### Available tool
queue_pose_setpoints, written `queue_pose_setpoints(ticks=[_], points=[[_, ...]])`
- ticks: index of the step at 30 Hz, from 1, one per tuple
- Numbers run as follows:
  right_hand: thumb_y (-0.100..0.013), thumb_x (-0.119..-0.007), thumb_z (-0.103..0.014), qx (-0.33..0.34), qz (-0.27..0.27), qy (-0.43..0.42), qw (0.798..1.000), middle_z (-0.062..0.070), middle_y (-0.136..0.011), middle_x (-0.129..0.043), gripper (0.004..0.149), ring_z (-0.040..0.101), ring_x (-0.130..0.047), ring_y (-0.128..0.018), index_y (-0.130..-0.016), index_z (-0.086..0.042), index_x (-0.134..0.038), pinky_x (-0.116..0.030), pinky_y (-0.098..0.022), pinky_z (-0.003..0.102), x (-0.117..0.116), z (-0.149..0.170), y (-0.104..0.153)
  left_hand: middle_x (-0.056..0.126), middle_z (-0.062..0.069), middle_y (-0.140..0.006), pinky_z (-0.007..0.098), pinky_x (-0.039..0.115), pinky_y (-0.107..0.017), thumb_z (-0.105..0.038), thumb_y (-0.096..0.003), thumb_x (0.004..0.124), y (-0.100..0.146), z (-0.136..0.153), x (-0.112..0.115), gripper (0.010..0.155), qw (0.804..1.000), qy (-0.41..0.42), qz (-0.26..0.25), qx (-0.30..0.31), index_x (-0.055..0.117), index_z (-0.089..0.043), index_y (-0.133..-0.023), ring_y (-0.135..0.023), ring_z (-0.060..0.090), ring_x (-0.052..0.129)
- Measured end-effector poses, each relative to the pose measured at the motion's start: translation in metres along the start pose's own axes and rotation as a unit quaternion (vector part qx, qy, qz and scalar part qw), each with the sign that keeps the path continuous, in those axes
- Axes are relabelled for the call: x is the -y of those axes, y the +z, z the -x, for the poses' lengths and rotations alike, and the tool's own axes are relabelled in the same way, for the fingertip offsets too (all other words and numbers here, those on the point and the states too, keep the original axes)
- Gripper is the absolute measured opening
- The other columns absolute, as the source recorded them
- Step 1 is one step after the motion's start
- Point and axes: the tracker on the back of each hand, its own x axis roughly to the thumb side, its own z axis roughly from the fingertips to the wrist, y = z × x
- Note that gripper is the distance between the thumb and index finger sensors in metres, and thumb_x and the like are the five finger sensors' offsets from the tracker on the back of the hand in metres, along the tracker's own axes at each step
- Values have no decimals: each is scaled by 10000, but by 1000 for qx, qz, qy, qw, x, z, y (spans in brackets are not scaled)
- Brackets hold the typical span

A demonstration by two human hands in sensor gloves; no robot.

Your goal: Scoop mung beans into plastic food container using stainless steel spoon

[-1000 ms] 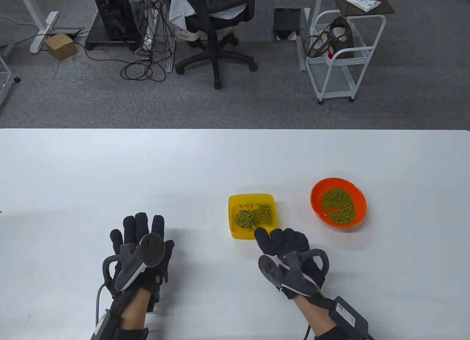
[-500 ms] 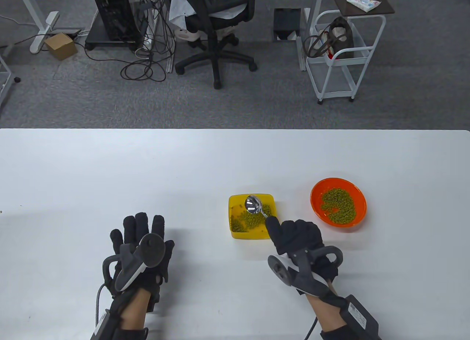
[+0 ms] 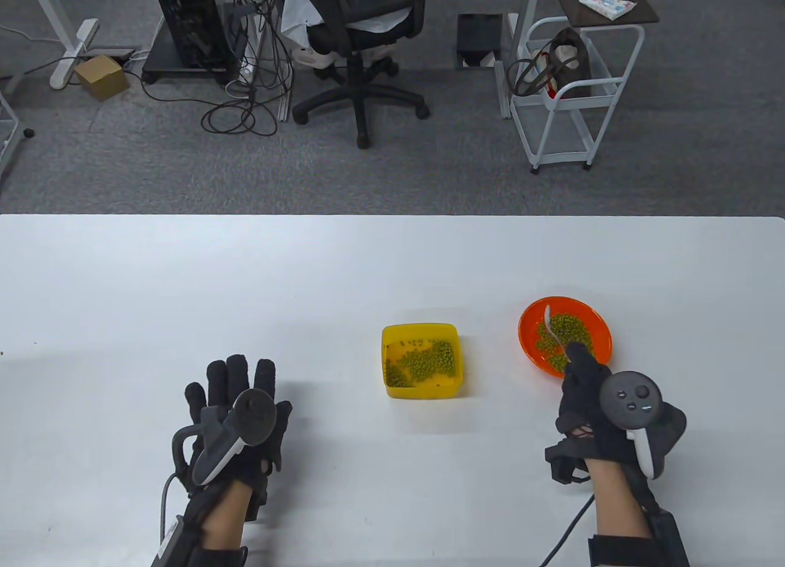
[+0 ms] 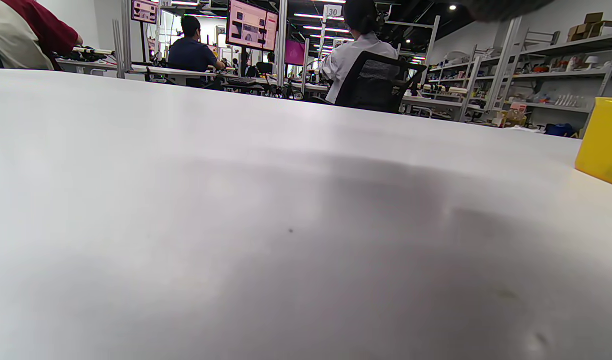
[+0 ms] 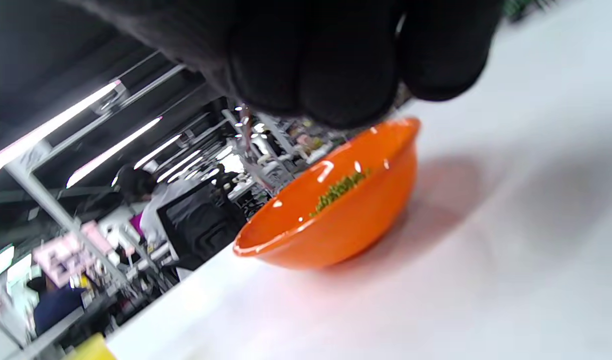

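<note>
A yellow plastic container (image 3: 421, 361) with mung beans in it stands mid-table; its corner shows in the left wrist view (image 4: 605, 142). An orange bowl (image 3: 565, 336) of mung beans (image 3: 567, 340) stands to its right, also in the right wrist view (image 5: 330, 212). My right hand (image 3: 589, 395) grips the stainless steel spoon (image 3: 552, 327), whose bowl end reaches into the orange bowl over its left side. My left hand (image 3: 236, 395) rests flat on the table, fingers spread, holding nothing.
The white table (image 3: 245, 285) spreads wide around both vessels. Beyond its far edge are an office chair (image 3: 359, 34), a white cart (image 3: 570, 95) and cables on the floor.
My right hand tipped the spoon's beans into the yellow container, then carried the empty spoon right to the orange bowl. The left hand has not moved.
</note>
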Motion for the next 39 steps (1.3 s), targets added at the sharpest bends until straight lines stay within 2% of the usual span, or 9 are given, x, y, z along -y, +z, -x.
queue_pose_setpoints(ticks=[2, 5, 12, 15, 16, 20, 32, 39], points=[[-502, -748, -349, -36, -18, -60, 997, -114, -664, -903, 453, 188, -940, -573, -955, -325, -751, -782, -549, 489, -2, 16, -6, 97, 49, -1167, 668, 73, -707, -589, -467, 588, 0, 0, 0, 729, 1000, -1, 1, 0, 226, -416, -1075, -1079, 358, 89], [-499, -760, -341, -68, -36, -123, 989, -98, -677, -919, 447, 199, -947, -592, -943, -287, -774, -782, -548, 491, -7, 28, -11, 96, 49, -1167, 668, 72, -707, -589, -467, 589, 0, 0, 0, 729, 1000, -2, 2, 0, 226, -416, -1075, -1079, 358, 89], [-502, -758, -342, -109, -59, -175, 977, -88, -697, -906, 460, 212, -935, -605, -951, -245, -754, -775, -548, 496, -16, 42, -15, 98, 50, -1167, 668, 73, -707, -590, -466, 588, 0, 0, 0, 730, 1000, -3, 4, -2, 225, -415, -1075, -1079, 359, 90], [-507, -760, -365, -126, -88, -196, 968, -70, -725, -883, 486, 226, -924, -618, -976, -246, -717, -784, -530, 494, -20, 46, -15, 98, 50, -1167, 668, 74, -708, -590, -466, 589, 0, 0, 0, 732, 1000, -3, 4, -3, 223, -415, -1075, -1079, 360, 91], [-510, -758, -375, -136, -105, -195, 966, -24, -748, -862, 494, 233, -914, -623, -990, -274, -697, -784, -527, 490, -21, 47, -15, 96, 49, -1166, 668, 75, -707, -590, -465, 589, 0, 0, 0, 732, 1000, -3, 5, -3, 220, -416, -1074, -1080, 359, 92], [-519, -759, -399, -144, -128, -177, 965, 11, -775, -843, 472, 254, -914, -626, -987, -349, -716, -801, -508, 478, -22, 47, -14, 87, 47, -1164, 668, 72, -708, -592, -466, 588, 0, 0, 0, 737, 1000, -3, 7, -2, 207, -417, -1072, -1080, 357, 90], [-518, -752, -429, -127, -135, -98, 978, 46, -832, -793, 487, 283, -882, -677, -994, -339, -704, -772, -538, 495, -25, 39, -12, 87, 48, -1164, 668, 72, -708, -592, -465, 588, 0, 0, 0, 738, 1000, -1, 9, -1, 207, -415, -1072, -1080, 358, 91], [-517, -753, -450, -133, -143, -95, 976, 82, -896, -747, 501, 291, -865, -706, -1003, -343, -693, -759, -552, 501, -25, 40, -12, 87, 48, -1164, 669, 72, -707, -590, -466, 588, 0, 0, 0, 736, 1000, 0, 8, -1, 209, -414, -1072, -1080, 359, 91]])
